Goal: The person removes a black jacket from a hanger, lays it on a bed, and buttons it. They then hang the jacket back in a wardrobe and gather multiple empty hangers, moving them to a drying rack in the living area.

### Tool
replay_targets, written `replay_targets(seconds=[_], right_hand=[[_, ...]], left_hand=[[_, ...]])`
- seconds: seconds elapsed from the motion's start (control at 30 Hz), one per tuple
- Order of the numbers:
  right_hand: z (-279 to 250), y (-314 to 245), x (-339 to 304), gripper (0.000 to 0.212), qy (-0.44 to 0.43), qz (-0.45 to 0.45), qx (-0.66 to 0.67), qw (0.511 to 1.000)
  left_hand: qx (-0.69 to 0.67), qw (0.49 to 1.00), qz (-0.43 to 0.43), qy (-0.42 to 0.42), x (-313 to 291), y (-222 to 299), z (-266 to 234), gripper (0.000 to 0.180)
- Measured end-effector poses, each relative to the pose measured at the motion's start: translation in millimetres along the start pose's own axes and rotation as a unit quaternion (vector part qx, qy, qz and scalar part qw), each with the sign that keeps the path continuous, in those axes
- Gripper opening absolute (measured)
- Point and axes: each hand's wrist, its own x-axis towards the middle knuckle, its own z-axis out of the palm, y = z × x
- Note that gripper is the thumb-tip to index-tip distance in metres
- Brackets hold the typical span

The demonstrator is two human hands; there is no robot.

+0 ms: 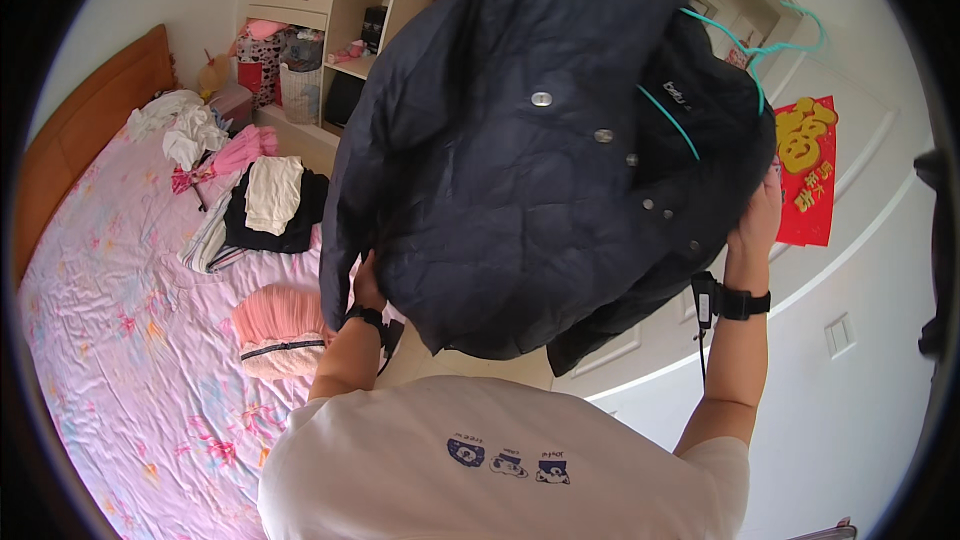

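A large dark navy jacket [480,170] with round silver snaps hangs spread out in front of me, its collar toward the right. Inside the neck sits a teal hanger [755,52], its hook sticking out past the collar at the upper right. My right hand [760,212] is closed on the jacket's edge near the shoulder, with the fingers mostly behind the cloth. Lower left, my left hand [368,285] grips the jacket between a sleeve and the body; the cloth covers part of its fingers. Both wrists wear black straps.
To the left is a bed [130,340] with a pink floral sheet and wooden headboard [90,140]. Folded dark and white clothes [272,205] and a peach garment [285,330] lie on it. Behind stands an open wardrobe [290,0]. A white door with a red paper decoration [808,175] is at right.
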Motion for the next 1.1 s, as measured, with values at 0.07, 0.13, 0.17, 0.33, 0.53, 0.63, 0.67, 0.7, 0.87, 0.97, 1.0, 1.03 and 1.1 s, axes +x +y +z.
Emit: replay_targets(seconds=[0.07,0.13,0.17,0.33,0.53,0.63,0.67,0.7,0.87,0.97,1.0,1.03,1.1], right_hand=[[7.3,6.5,-4.1,0.025,-0.009,0.005,-0.001,1.0],[10.9,12.1,-6.7,0.025,-0.012,0.006,0.028,1.0],[12.1,15.4,-6.6,0.029,-0.039,0.007,0.04,0.998],[24.6,41.3,-0.2,0.025,-0.013,0.031,0.082,0.996],[71.2,86.4,8.9,0.031,-0.045,0.081,0.157,0.983],[98.9,123.9,3.8,0.035,-0.07,0.074,0.152,0.983],[107.5,138.9,0.4,0.036,-0.064,0.095,0.165,0.98],[107.9,155.0,-1.7,0.036,-0.071,0.099,0.167,0.978],[142.3,212.9,-19.1,0.033,-0.219,0.105,0.241,0.939],[169.0,216.5,-23.9,0.029,-0.267,0.175,0.288,0.903],[189.0,213.3,-33.7,0.029,-0.268,0.182,0.283,0.903],[201.4,204.7,-41.3,0.027,-0.3,0.188,0.272,0.895],[236.5,194.9,-63.6,0.027,-0.348,0.195,0.272,0.876]], left_hand=[[-0.053,0.998,-0.012,-0.02,-14.5,4.7,-31.2,0.041],[0.5,0.77,0.394,0.036,-32.0,11.1,-57.5,0.052],[0.362,0.86,0.358,-0.037,-35.1,21.4,-66.0,0.052],[-0.11,0.967,0.082,-0.213,-57.7,78.5,-78.9,0.064],[-0.115,0.96,0.222,-0.122,-131.5,119.5,-92.3,0.063],[-0.119,0.939,0.318,-0.05,-190.7,123.0,-105.0,0.062],[-0.119,0.929,0.35,-0.023,-211.9,121.5,-110.9,0.062],[-0.118,0.918,0.378,0.006,-239.8,112.9,-113.0,0.062],[-0.127,0.841,0.503,0.155,-385.7,38.6,-135.3,0.061],[-0.125,0.789,0.554,0.235,-479.7,-21.4,-119.7,0.06],[-0.127,0.774,0.567,0.251,-505.1,-35.4,-122.9,0.06],[-0.128,0.761,0.579,0.264,-530.0,-49.7,-121.3,0.06],[-0.13,0.736,0.598,0.29,-569.4,-75.5,-124.1,0.059]])
